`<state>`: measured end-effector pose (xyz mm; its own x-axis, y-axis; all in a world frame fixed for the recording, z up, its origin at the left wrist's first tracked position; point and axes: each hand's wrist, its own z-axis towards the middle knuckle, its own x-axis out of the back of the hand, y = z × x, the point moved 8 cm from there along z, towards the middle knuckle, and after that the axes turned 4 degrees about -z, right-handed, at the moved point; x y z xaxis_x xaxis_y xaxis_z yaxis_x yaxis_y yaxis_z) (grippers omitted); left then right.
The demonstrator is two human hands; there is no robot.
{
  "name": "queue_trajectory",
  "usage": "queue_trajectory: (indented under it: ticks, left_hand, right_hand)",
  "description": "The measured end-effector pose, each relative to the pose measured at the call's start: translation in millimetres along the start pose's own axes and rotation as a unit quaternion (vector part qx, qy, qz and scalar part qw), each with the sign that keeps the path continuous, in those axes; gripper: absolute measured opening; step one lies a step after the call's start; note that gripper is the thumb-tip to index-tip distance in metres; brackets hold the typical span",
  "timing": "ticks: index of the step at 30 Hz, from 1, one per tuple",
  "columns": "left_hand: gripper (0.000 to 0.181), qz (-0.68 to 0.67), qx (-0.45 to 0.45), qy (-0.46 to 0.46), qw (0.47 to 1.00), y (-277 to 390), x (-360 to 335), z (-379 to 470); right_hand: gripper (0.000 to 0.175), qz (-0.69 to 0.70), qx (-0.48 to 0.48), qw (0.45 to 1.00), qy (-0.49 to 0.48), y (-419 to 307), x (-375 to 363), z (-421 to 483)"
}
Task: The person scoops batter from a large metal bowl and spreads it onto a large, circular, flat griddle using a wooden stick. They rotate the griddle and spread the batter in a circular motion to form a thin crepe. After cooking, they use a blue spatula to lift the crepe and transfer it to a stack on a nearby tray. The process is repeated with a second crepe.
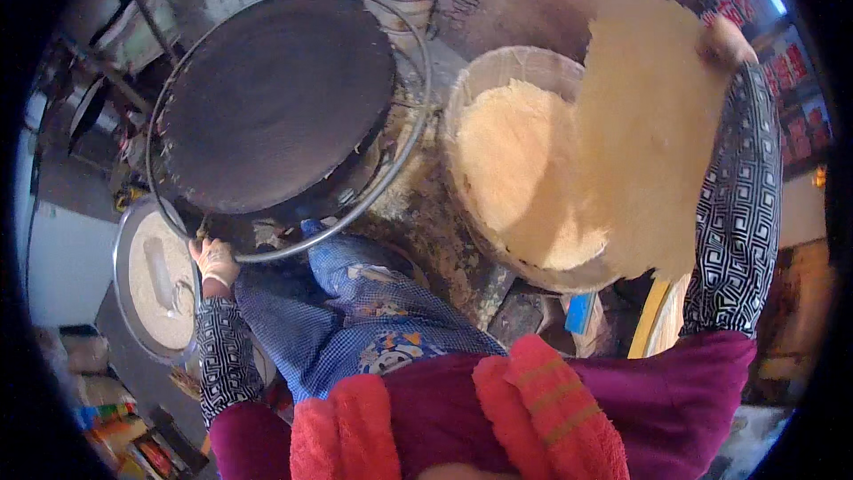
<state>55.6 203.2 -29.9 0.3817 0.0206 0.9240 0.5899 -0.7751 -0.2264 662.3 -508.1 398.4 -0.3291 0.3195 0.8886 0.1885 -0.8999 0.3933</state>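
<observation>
At the lower left of the ring, my left hand (214, 261) grips a metal hoop (410, 160) that runs around a large round black griddle (280, 100). The griddle's dark surface is bare. Raised far out to the right, my right hand (726, 43) holds a wide thin brown sheet (646, 133), apparently a flatbread, by its upper right edge. The sheet hangs down with ragged edges and covers the right part of a plastic-lined tub (456, 147). Pale orange dough or batter (513, 140) fills much of the tub. The sheet's shadow falls across it.
A metal basin (122, 280) of pale meal or batter, with a scoop-like tool (158, 270) in it, stands beside my left forearm. Beyond the hoop is a bucket (406, 10) with wire tools on it. Split wood (668, 313) lies below the tub.
</observation>
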Motion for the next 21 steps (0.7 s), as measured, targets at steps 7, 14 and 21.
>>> queue_trajectory:
  ticks: [7,14,21]
  left_hand:
    - [0.028,0.024,-0.001,0.04,0.999,2.9,-4.2,-1.6]
    - [0.025,0.014,-0.023,0.027,0.999,22.1,0.1,2.9]
    - [0.028,0.036,-0.048,0.037,0.997,7.6,-15.0,8.3]
  right_hand:
    - [0.022,-0.121,0.125,0.985,-0.007,-223.0,-69.6,-128.7]
    - [0.03,0.065,0.066,0.948,-0.306,-297.7,-328.4,-326.1]
    - [0.026,0.122,0.054,0.934,-0.332,-316.2,-399.1,-366.8]
